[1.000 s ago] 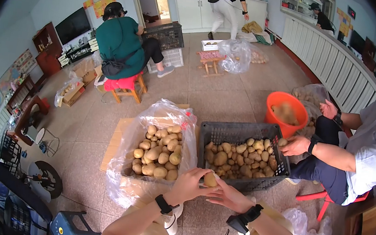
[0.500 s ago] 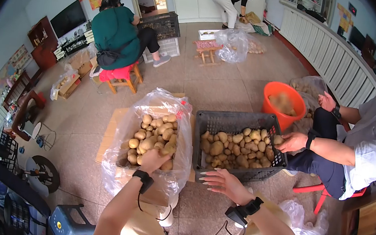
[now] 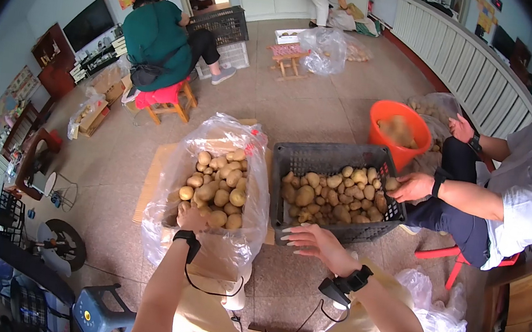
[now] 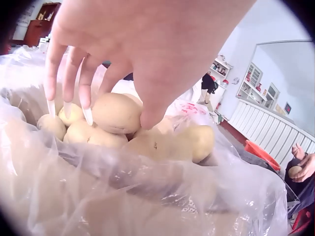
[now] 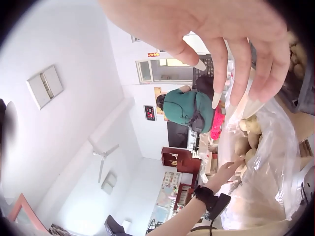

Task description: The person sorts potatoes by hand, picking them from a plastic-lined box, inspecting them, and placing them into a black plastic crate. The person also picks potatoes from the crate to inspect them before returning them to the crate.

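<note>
Head view: left hand (image 3: 193,219) at eight o'clock, among tan oval potatoes (image 3: 217,183) in a plastic-lined box (image 3: 218,260); right hand (image 3: 321,247), fingers spread, at five, near a black plastic crate (image 3: 331,149). Left wrist: thumb and index pinch one potato. Right wrist: fingers apart, white ceiling (image 5: 64,128).

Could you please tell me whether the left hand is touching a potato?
Touching: the left wrist view shows the left hand with its thumb against a potato.

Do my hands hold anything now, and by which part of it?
Your left hand has its thumb at one end of an oval tan potato; whether it grips cannot be told. Your right hand holds nothing.
</note>
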The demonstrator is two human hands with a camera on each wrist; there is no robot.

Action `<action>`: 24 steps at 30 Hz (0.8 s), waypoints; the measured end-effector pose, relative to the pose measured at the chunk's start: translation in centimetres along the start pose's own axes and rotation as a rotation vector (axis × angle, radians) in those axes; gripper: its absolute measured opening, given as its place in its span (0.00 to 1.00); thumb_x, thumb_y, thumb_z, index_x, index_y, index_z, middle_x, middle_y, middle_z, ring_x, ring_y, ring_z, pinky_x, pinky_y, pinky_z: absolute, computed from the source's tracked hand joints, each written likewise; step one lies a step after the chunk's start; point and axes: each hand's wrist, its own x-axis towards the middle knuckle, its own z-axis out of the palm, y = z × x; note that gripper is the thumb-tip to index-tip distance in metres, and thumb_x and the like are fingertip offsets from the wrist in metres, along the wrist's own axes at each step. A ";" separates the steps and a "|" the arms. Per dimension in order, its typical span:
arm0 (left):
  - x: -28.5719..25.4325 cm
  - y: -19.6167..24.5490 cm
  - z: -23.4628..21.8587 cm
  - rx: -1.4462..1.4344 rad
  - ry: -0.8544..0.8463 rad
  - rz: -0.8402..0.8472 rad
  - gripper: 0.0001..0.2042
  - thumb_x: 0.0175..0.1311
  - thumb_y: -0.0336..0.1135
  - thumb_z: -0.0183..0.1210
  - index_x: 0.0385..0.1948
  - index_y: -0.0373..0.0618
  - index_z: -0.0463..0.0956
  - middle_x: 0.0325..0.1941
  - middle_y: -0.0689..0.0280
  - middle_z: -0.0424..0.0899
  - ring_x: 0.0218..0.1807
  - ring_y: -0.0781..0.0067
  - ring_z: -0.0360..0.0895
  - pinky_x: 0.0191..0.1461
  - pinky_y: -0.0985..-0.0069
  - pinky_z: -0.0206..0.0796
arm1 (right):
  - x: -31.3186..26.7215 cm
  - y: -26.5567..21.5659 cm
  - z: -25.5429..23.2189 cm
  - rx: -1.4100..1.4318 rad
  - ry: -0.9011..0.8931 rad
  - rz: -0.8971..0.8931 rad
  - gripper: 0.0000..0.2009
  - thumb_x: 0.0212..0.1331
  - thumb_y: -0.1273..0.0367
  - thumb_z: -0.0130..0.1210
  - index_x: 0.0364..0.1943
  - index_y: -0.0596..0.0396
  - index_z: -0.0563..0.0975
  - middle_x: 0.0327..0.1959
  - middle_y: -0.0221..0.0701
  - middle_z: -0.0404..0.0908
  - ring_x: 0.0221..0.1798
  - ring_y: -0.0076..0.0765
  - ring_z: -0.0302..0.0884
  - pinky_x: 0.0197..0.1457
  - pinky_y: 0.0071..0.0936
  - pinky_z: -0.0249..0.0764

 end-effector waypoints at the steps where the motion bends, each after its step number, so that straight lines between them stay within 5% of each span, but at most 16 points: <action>1: 0.1 0.1 0.1 -0.021 0.013 0.024 0.34 0.53 0.56 0.59 0.58 0.41 0.67 0.59 0.53 0.68 0.67 0.53 0.59 0.63 0.60 0.61 | -0.1 0.1 -0.2 0.005 0.010 0.008 0.25 0.68 0.52 0.37 0.56 0.54 0.73 0.55 0.34 0.76 0.58 0.30 0.72 0.61 0.30 0.68; 4: -1.0 1.9 -2.0 -0.013 -0.030 0.169 0.31 0.53 0.54 0.59 0.56 0.43 0.68 0.60 0.52 0.67 0.66 0.52 0.61 0.62 0.59 0.62 | -0.5 -0.5 -0.7 -0.049 0.015 -0.073 0.23 0.69 0.54 0.36 0.57 0.55 0.72 0.55 0.34 0.77 0.57 0.29 0.73 0.60 0.29 0.68; 6: -1.3 2.6 -1.5 -0.047 0.112 0.274 0.26 0.55 0.54 0.59 0.51 0.46 0.74 0.55 0.52 0.74 0.58 0.46 0.69 0.55 0.56 0.66 | -0.8 -0.9 -0.5 -0.078 0.047 -0.097 0.22 0.70 0.55 0.37 0.56 0.53 0.73 0.54 0.33 0.77 0.57 0.28 0.73 0.60 0.28 0.68; 8: -3.1 5.0 -3.5 -0.218 0.016 0.288 0.22 0.54 0.50 0.59 0.44 0.43 0.77 0.49 0.56 0.78 0.56 0.53 0.72 0.58 0.56 0.63 | -0.6 -0.9 -0.3 -0.108 0.049 -0.118 0.21 0.69 0.57 0.38 0.55 0.54 0.73 0.53 0.32 0.77 0.56 0.28 0.73 0.59 0.28 0.69; 12: -5.4 6.7 -4.8 -0.336 0.144 0.517 0.14 0.58 0.45 0.59 0.38 0.46 0.80 0.43 0.57 0.81 0.49 0.54 0.77 0.51 0.63 0.69 | -0.3 0.4 -0.3 -0.156 0.008 -0.196 0.19 0.70 0.59 0.39 0.54 0.55 0.74 0.51 0.30 0.78 0.54 0.26 0.74 0.55 0.26 0.70; 24: -12.0 11.4 -10.9 -0.478 0.162 0.808 0.22 0.60 0.38 0.56 0.56 0.46 0.67 0.50 0.58 0.76 0.47 0.52 0.77 0.48 0.63 0.71 | -1.8 -1.3 -1.0 -0.246 0.097 -0.365 0.13 0.68 0.68 0.46 0.51 0.56 0.75 0.46 0.28 0.80 0.50 0.23 0.75 0.50 0.21 0.71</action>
